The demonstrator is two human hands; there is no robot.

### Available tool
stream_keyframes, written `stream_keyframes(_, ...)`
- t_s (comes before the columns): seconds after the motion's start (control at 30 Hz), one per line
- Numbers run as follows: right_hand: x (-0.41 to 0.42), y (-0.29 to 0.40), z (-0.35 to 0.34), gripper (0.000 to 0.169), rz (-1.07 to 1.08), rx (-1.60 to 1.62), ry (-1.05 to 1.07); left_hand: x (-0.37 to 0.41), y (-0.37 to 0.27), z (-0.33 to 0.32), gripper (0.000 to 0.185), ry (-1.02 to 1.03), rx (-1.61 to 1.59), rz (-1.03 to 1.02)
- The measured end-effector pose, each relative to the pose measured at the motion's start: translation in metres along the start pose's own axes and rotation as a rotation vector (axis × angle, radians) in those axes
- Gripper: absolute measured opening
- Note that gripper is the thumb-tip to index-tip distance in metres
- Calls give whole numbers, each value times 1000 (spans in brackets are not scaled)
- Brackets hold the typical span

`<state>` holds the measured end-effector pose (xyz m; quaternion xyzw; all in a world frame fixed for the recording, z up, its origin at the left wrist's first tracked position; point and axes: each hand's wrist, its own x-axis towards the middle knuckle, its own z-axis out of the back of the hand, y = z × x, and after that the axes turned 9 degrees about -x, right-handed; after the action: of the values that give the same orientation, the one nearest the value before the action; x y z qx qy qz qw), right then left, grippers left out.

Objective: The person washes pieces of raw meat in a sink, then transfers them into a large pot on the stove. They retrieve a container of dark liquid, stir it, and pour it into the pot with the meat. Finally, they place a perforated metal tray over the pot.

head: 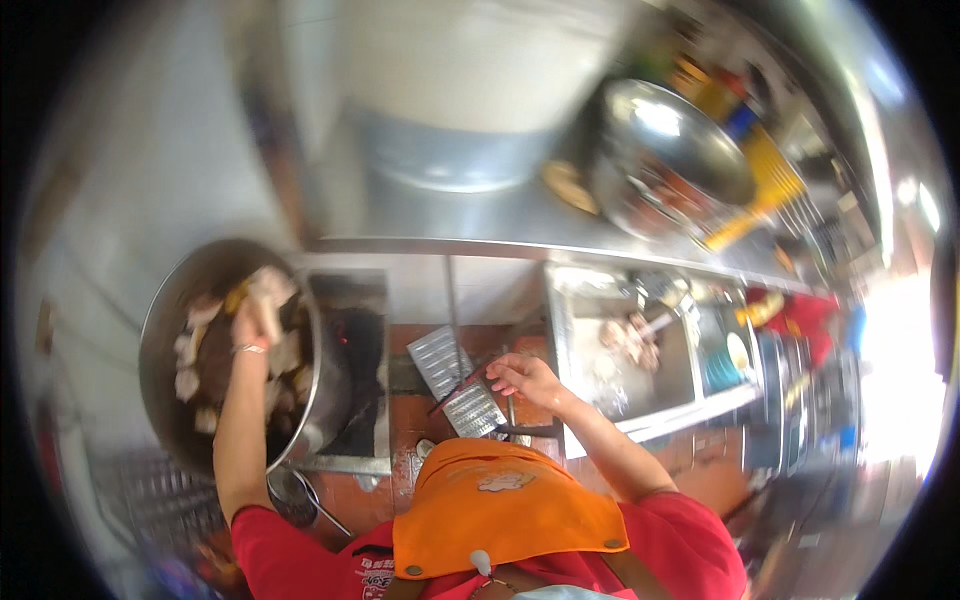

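Note:
A big round metal stockpot (313, 397) stands at the left, with pale chunks of meat around the edge of its dark contents. My left hand (249, 327) reaches over the pot's mouth, gripping a pale, elongated piece of meat (270, 291), blurred by motion. Whether that piece touches the contents I cannot tell. Out in front of my body, my right hand (525, 377) hovers with bent fingers slightly apart and nothing visible in them. It is nearest the left edge of a metal sink (671, 375), where pale pieces of raw meat (634, 341) lie near the faucet.
A steel counter (465, 217) runs across the back, holding a large metal vessel (450, 154) and a shiny metal bowl (679, 135). Ridged metal plates (474, 411) lie low between stove and sink, above the tiled floor (409, 420). Beside the pot sits a smaller metal container (291, 504).

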<state>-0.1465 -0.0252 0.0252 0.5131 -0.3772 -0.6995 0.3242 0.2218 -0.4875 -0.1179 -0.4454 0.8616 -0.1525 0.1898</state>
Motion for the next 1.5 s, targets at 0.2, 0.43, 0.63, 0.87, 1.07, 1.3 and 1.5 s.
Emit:
stream_keyframes(0.2,-57,-74,74,28,-72,187,-207,29,-46,47,31,-609,333,-158)
stream_keyframes(0.43,-109,-196,162,22,-71,217,-585,-13,-11,-65,42,-457,814,-209)
stream_keyframes(0.63,-182,-280,252,21,-304,242,-676,-176,138,-217,31,-180,996,-616)
stream_keyframes(0.87,-227,-442,310,33,-271,-210,-780,-269,432,-228,39,-38,927,33)
stream_keyframes(1.07,-246,-442,326,36,-252,-472,-861,-289,582,-251,46,217,1127,254)
stream_keyframes(1.3,-211,-415,332,55,-189,-693,-705,-303,705,-245,28,473,1160,521)
stream_keyframes(1.5,-133,-428,365,63,-111,-863,-347,-342,759,-231,23,410,1358,496)
